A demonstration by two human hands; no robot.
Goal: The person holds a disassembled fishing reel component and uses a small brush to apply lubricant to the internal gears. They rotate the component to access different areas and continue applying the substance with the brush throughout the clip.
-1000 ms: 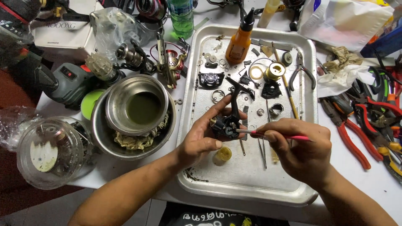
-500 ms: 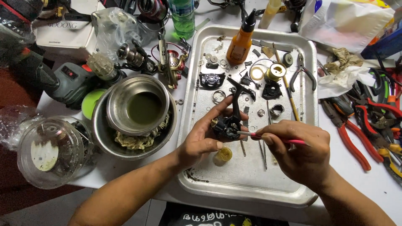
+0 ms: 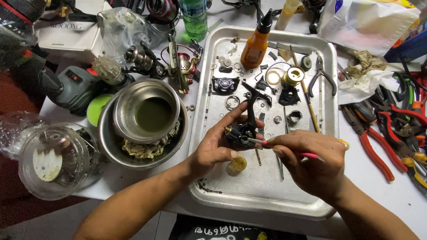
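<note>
My left hand [image 3: 218, 144] grips a black fishing reel body [image 3: 240, 131] over a metal tray [image 3: 267, 195], with the reel's black stem pointing up and away from me. My right hand [image 3: 311, 162] pinches a thin pink-handled tool [image 3: 284, 149] whose tip touches the reel body's right side. A small yellow round part [image 3: 237, 164] lies on the tray just below my left thumb. Small reel parts, rings and screws are scattered over the tray's far half.
An orange squeeze bottle [image 3: 256, 42] stands at the tray's far edge. Nested steel bowls [image 3: 144, 120] with murky liquid sit left of the tray, a clear plastic tub [image 3: 51, 162] further left. Red-handled pliers [image 3: 378, 142] and other tools crowd the right side; small pliers [image 3: 322, 75] lie in the tray.
My right hand shifted slightly left, bringing the pink tool's tip further onto the reel body. The left hand kept its hold almost still.
</note>
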